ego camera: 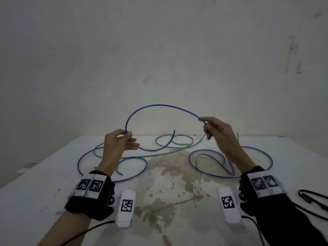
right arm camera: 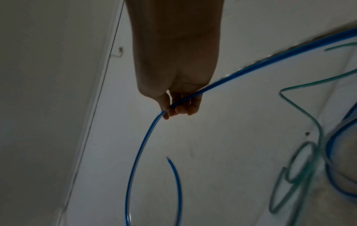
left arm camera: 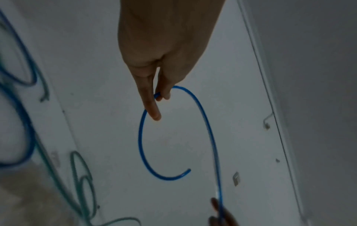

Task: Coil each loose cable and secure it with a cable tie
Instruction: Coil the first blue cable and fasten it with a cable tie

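Blue cable (ego camera: 159, 106) arched above worktop (ego camera: 53, 174), pinched by left hand (ego camera: 118, 142) and right hand (ego camera: 217, 132); the rest lies loose below. Recommend: bring right hand's section to left w/ even loops, no twist; tie not yet fitted.
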